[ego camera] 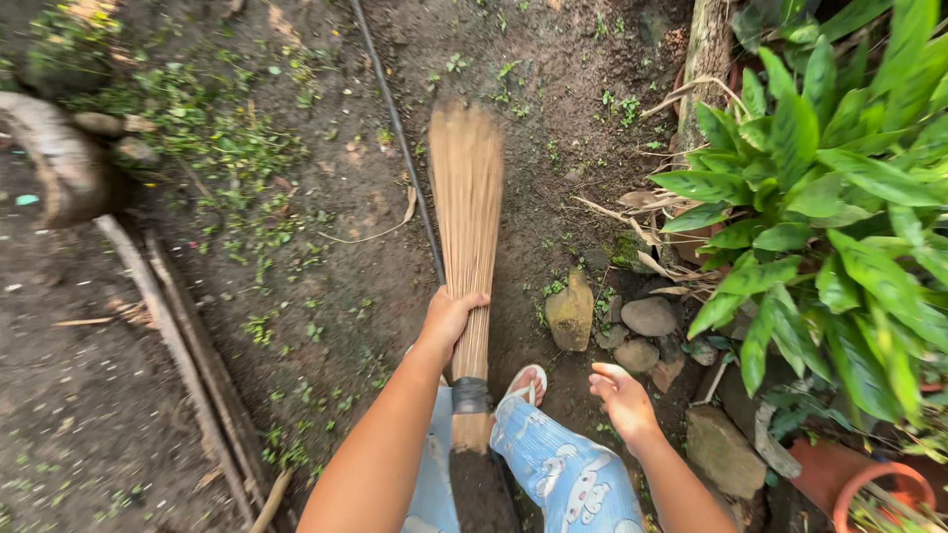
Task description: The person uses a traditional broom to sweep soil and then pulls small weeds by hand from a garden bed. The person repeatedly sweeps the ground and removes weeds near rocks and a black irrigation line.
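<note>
Stick broom of bundled brown bristles lying fanned over bare dirt, bristle tips pointing away, bound end near the knees. Left hand gripping the bundle just above its dark binding; right hand hanging open, holding nothing, near the stones. Leafy green plant and terracotta pot standing off to the right.

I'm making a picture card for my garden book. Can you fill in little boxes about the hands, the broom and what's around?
Place: bare dirt ground outdoors
Left hand: gripping the broom near its bound end
Right hand: open, holding nothing
Broom: bundle of thin brown sticks, tips on the dirt
Right of broom: grey stones, leafy green plant
Bottom right corner: orange pot
Foot: white sandal
</note>
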